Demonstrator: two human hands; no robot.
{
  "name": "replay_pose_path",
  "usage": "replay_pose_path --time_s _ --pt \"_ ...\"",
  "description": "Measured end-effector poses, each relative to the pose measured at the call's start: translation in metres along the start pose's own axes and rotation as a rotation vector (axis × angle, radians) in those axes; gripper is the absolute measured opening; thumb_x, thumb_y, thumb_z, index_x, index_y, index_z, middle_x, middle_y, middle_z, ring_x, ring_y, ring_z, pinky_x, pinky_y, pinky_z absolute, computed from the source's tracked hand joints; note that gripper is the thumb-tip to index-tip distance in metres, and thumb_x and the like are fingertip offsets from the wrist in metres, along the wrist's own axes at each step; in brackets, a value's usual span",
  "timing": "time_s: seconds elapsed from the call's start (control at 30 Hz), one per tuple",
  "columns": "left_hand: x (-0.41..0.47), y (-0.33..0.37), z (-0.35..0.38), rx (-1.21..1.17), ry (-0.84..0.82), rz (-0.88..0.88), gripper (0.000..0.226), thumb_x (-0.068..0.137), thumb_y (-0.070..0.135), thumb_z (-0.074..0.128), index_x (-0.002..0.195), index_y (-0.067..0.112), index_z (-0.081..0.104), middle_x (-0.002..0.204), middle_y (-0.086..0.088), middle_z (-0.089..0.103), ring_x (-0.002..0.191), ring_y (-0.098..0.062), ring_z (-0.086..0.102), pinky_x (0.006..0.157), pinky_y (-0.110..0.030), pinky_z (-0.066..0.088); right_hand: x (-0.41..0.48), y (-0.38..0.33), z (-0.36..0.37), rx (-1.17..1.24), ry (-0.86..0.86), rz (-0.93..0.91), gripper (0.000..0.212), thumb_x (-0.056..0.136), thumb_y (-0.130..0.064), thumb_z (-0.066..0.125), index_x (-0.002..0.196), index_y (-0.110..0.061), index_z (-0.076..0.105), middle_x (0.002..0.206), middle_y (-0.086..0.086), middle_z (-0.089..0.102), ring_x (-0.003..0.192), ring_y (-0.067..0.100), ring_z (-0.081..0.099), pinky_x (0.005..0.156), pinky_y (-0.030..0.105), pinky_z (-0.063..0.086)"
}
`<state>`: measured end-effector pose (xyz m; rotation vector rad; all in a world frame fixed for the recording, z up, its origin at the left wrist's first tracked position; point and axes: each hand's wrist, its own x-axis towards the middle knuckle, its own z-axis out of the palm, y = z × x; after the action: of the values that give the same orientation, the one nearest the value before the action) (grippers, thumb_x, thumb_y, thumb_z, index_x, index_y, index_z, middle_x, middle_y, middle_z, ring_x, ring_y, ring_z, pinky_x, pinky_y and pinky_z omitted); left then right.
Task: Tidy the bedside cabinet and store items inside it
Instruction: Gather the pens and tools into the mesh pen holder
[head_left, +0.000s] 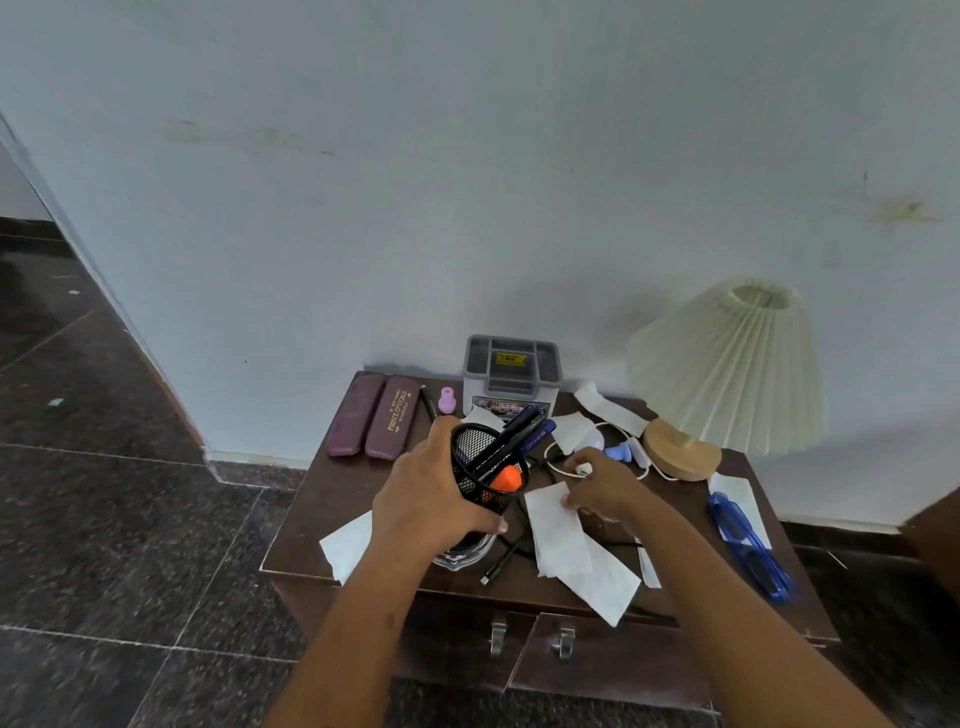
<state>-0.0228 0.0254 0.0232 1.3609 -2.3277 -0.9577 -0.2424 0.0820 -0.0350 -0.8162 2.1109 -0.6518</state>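
L hand grip tight round mesh pen cup; R hand grip in pinch on paper

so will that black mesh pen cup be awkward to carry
Probably light: the mesh pen cup is open wire, and the left hand holds it alone. It is tilted, so the pens sticking past the rim could slide out.

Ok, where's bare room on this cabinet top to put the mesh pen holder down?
Left side: the bare wood between the maroon spectacle cases and the front-left paper. Centre is crowded with papers and cables; the lamp and blue glasses fill the right.
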Motion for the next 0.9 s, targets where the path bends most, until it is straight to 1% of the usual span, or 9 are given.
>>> replay_pose_path --time_s 0.03,0.1,0.27,0.4,0.47,0.53,0.67,0.8,0.9 --pt "0.0 -0.001 -0.001 -0.004 0.004 -0.003 0.1 0.045 0.041 0.086 0.129 0.038 0.031 0.116 0.012 0.057 0.11 -0.017 0.055 0.089 -0.043 0.049 0.001 0.0 -0.002 0.08 0.043 0.004 0.043 0.08 0.002 0.067 0.118 -0.011 0.051 0.084 0.009 0.053 0.058 0.014 0.052 0.042 0.016 0.04" --pt "0.001 -0.003 -0.004 -0.008 0.011 -0.012 0.098 0.045 0.041 0.086 0.127 0.037 0.033 0.114 0.011 0.058 0.108 -0.018 0.056 0.09 -0.045 0.05 0.004 0.003 -0.007 0.186 0.129 0.013 0.038 0.081 0.003 0.062 0.116 -0.01 0.051 0.078 0.01 0.05 0.056 0.016 0.051 0.039 0.018 0.039" --pt "0.003 -0.006 -0.007 -0.024 0.028 -0.022 0.1 0.044 0.042 0.087 0.127 0.035 0.033 0.115 0.009 0.058 0.107 -0.019 0.057 0.09 -0.046 0.05 0.004 0.006 -0.014 0.288 0.252 0.072 0.033 0.084 0.005 0.06 0.113 -0.008 0.051 0.093 0.018 0.055 0.059 0.017 0.052 0.04 0.019 0.043" --pt "0.002 -0.005 -0.006 -0.027 0.013 -0.014 0.099 0.043 0.041 0.087 0.126 0.034 0.034 0.114 0.009 0.059 0.107 -0.019 0.057 0.09 -0.046 0.05 0.007 0.01 -0.013 0.019 0.361 0.017 0.035 0.082 -0.005 0.064 0.115 -0.008 0.052 0.099 0.014 0.059 0.075 0.021 0.053 0.059 0.028 0.047" --pt "0.002 -0.006 -0.006 -0.037 0.017 -0.018 0.099 0.044 0.04 0.087 0.127 0.034 0.034 0.113 0.01 0.058 0.107 -0.018 0.056 0.09 -0.045 0.05 0.004 0.007 -0.011 -0.088 0.424 -0.073 0.036 0.082 -0.004 0.063 0.116 -0.006 0.053 0.109 0.013 0.059 0.085 0.021 0.051 0.059 0.023 0.038" --pt "0.003 -0.007 -0.008 -0.059 0.044 -0.023 0.096 0.046 0.038 0.088 0.125 0.034 0.035 0.107 0.013 0.056 0.106 -0.018 0.057 0.09 -0.042 0.05 0.002 0.001 -0.006 -0.128 0.452 -0.17 0.034 0.082 -0.007 0.062 0.116 -0.009 0.054 0.113 0.011 0.057 0.092 0.021 0.054 0.065 0.023 0.038" --pt "0.006 -0.014 -0.017 -0.108 0.113 -0.069 0.093 0.049 0.034 0.089 0.125 0.032 0.036 0.107 0.013 0.054 0.108 -0.019 0.056 0.088 -0.037 0.048 0.004 -0.025 0.017 -0.161 0.399 -0.331 0.024 0.084 -0.013 0.06 0.109 -0.013 0.059 0.11 0.005 0.059 0.093 0.014 0.053 0.078 0.028 0.043" --pt "0.007 -0.021 -0.021 -0.161 0.207 -0.13 0.096 0.05 0.033 0.088 0.13 0.031 0.033 0.108 0.01 0.055 0.108 -0.021 0.057 0.084 -0.034 0.046 0.014 -0.06 0.05 -0.302 0.252 -0.429 0.018 0.087 -0.018 0.057 0.104 -0.019 0.061 0.103 0.0 0.064 0.087 0.013 0.056 0.076 0.027 0.044" --pt "0.009 -0.025 -0.022 -0.174 0.258 -0.176 0.093 0.051 0.034 0.087 0.127 0.033 0.033 0.108 0.01 0.057 0.107 -0.021 0.056 0.082 -0.036 0.049 0.023 -0.087 0.078 -0.438 0.203 -0.497 0.015 0.084 -0.023 0.057 0.098 -0.026 0.063 0.103 -0.001 0.066 0.097 0.02 0.061 0.08 0.035 0.051"
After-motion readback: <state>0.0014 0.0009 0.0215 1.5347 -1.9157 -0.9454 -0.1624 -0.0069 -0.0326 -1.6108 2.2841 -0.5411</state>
